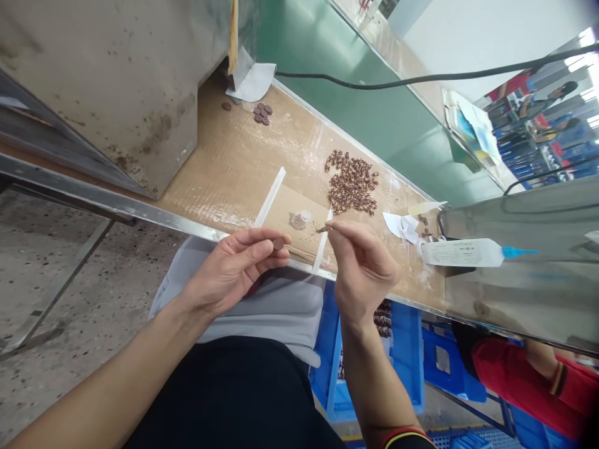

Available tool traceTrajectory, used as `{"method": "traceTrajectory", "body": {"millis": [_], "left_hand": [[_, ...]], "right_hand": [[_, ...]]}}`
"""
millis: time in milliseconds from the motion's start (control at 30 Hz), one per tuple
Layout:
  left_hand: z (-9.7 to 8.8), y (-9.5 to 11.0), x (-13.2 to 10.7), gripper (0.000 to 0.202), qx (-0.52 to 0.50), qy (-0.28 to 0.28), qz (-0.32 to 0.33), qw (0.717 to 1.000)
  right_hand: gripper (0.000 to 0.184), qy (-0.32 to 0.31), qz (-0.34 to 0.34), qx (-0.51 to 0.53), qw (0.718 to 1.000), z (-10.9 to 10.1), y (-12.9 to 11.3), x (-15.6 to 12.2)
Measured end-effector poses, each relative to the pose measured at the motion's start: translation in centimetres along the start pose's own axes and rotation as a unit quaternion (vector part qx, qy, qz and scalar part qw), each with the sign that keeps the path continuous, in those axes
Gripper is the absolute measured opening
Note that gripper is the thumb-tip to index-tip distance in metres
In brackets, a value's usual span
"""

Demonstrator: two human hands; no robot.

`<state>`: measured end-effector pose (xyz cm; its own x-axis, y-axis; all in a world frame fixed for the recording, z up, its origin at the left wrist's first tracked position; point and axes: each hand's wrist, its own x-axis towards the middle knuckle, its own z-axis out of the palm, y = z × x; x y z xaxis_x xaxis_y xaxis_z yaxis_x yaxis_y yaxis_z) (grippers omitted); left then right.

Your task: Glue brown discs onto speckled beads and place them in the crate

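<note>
Between the thumb and fingers of my left hand (pixel 236 265) is a small round brown disc (pixel 278 243), held just above the table's front edge. My right hand (pixel 362 271) is closed in a pinch on a small brown and gold piece (pixel 323 229), whose exact kind is too small to make out. A small clear plastic cup (pixel 301 219) stands on the cardboard between white tape strips, with tiny specks scattered to its right. Beyond my right hand lies a pile of small brown and gold pieces (pixel 353 182). More brown discs (pixel 262 114) lie farther back on the left.
A bottle with a blue nozzle (pixel 463 252) lies at the right beside paper scraps (pixel 401 226). A metal housing (pixel 103 81) rises at the left. Blue crates (pixel 407 362) stand below the table. A black cable (pixel 355 84) crosses above. A person in red (pixel 524 380) is at the right.
</note>
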<state>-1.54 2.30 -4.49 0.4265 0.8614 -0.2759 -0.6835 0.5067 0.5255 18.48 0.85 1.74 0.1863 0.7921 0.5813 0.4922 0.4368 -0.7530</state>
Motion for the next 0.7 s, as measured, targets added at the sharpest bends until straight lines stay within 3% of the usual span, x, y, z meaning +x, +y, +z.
{"method": "traceTrajectory", "body": {"millis": [100,267,700], "left_hand": [[0.1,-0.1,0.2,0.019,-0.031,-0.01,-0.018,0.999],[0.3,-0.3,0.3,0.021,-0.044,-0.008,-0.023,0.999],[1.3,-0.7,-0.1,0.024,-0.026,0.013,0.015,0.999]], "right_hand": [[0.022,-0.036,0.045,0.05,0.997,0.2,-1.2,-0.5],[0.011,-0.049,0.106,0.081,0.99,0.9,-1.0,-1.4],[0.011,-0.063,0.164,0.171,0.969,1.9,-1.1,-2.6]]}}
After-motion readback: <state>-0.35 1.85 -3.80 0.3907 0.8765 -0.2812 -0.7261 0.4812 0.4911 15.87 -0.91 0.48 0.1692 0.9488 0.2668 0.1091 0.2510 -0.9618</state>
